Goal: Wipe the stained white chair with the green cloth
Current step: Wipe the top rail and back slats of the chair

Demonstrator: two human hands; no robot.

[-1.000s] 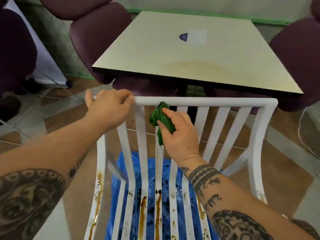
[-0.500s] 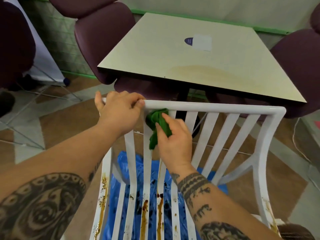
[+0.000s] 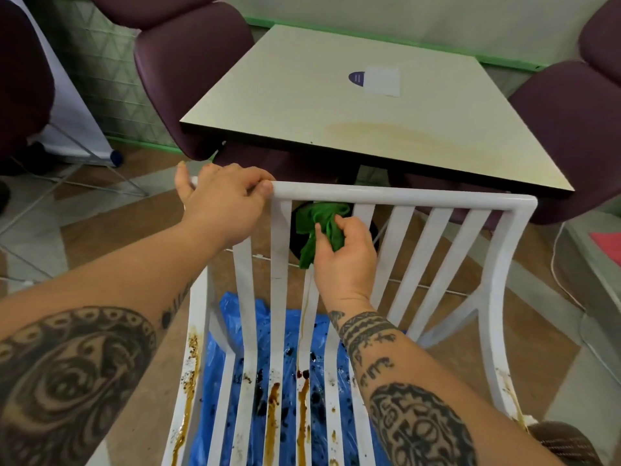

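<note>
The white slatted chair [image 3: 423, 198] lies tilted in front of me, its top rail running across the middle of the view. Brown and dark stains streak the lower parts of its slats and left post. My left hand [image 3: 225, 203] grips the left end of the top rail. My right hand [image 3: 342, 253] holds the bunched green cloth [image 3: 319, 227] against the upper part of a middle slat, just under the rail. A thin brown trickle runs down that slat below the cloth.
A blue plastic sheet [image 3: 228, 331] lies on the floor under the chair. Straight ahead stands a cream square table [image 3: 369, 105] with dark purple padded chairs [image 3: 188, 58] around it. A white cable [image 3: 557, 264] trails on the floor at the right.
My right hand has slid the green cloth up the slat to just below the top rail. My left hand keeps its grip on the rail. The view has shifted a little.
</note>
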